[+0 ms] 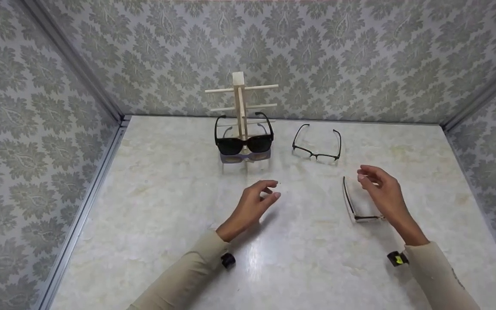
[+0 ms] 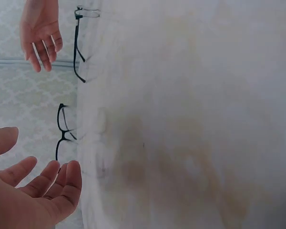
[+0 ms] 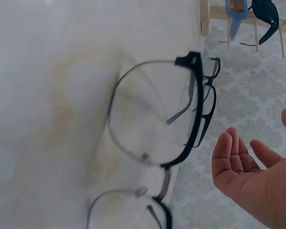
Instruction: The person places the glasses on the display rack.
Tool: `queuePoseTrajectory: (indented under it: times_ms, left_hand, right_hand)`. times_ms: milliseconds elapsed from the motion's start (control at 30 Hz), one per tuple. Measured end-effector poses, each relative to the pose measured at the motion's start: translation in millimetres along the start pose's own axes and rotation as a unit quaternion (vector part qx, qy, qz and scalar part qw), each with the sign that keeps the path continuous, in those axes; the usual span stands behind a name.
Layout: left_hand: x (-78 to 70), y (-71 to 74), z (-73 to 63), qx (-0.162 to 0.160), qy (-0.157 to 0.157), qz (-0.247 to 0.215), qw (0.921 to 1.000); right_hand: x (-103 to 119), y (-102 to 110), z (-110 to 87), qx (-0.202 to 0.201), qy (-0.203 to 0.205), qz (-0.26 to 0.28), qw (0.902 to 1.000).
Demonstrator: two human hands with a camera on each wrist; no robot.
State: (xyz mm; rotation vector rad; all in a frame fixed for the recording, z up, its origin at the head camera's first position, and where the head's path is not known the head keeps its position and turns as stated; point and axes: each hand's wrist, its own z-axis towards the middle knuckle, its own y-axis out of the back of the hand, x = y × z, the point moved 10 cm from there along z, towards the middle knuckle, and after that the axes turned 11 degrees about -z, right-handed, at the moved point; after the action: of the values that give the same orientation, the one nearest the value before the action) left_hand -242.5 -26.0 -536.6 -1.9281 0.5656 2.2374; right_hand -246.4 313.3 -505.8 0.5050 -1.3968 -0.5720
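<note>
My left hand (image 1: 254,204) hovers over the table in front of the stand, fingers loosely bent and holding nothing. To the right, my right hand (image 1: 385,191) is above a pair of glasses (image 1: 366,218), partly covering them; its fingers are relaxed, with nothing between them. In the right wrist view those glasses show a dark top bar (image 3: 199,95) and thin lower rims. Further back lie black-framed glasses (image 1: 311,153), temples toward the wall. A wooden display stand (image 1: 239,99) bears black sunglasses (image 1: 260,144), with blue-framed glasses (image 1: 230,160) just below them.
Several thin pegs stick out from both sides of the stand, the upper ones (image 1: 261,87) without glasses. The pale marbled table (image 1: 157,202) meets patterned wall panels (image 1: 308,56) at the back and sides. A metal rail (image 1: 88,202) runs along the left edge.
</note>
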Motion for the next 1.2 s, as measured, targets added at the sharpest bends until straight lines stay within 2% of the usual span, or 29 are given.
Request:
queuePoseTrajectory:
  times_ms: [233,500,867,1200]
  left_hand:
    - [0.8,-19.1,5.9,0.015,-0.001,-0.016,0.9998]
    - [-1.1,-34.2,13.6,0.016,-0.002,-0.028,0.9995]
    - [1.9,-58.7,20.2,0.021,0.006,-0.046,0.9987]
    - [7.2,-93.9,16.9,0.059,0.018,-0.066,0.9959]
  right_hand:
    - [-12.9,8.1,-10.0,-0.006,0.004,-0.027,0.9996]
    - [-25.0,20.0,-24.8,-0.016,0.007,-0.045,0.9988]
    - [-42.1,43.3,-44.0,-0.064,-0.011,-0.064,0.9958]
    - [-59.9,57.0,-59.7,-0.138,-0.044,-0.085,0.9858]
